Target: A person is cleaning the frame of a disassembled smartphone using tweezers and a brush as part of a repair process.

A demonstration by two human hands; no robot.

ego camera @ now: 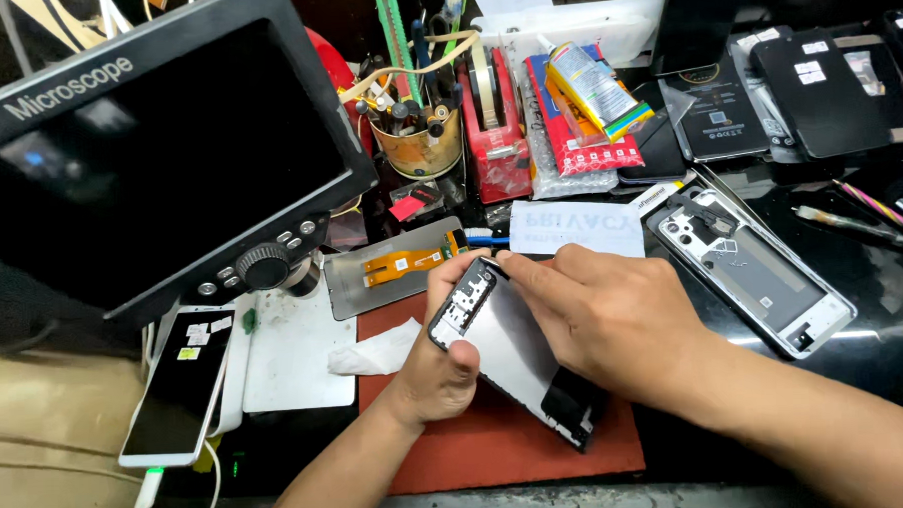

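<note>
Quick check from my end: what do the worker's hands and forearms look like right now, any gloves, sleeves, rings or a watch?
Both are bare. The left hand and right hand wear no gloves, and no rings show on the visible fingers. The forearms are uncovered as far as the frame edge: no sleeves, watch, wrist strap or bracelet in sight. Fingernails are short and unpainted.

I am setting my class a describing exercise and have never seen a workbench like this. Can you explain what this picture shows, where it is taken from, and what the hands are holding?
There is no machine at work: a person's two bare hands, filmed by a camera on their head that looks down. The left hand grips an opened black phone with a pale inner plate. The right hand rests on it, fingers at its top edge. Below lies a red-brown rubber mat. To the left stand a black microscope screen and a white phone on a cable. To the right lies a white phone frame; behind, a brass-coloured tool cup.
</note>
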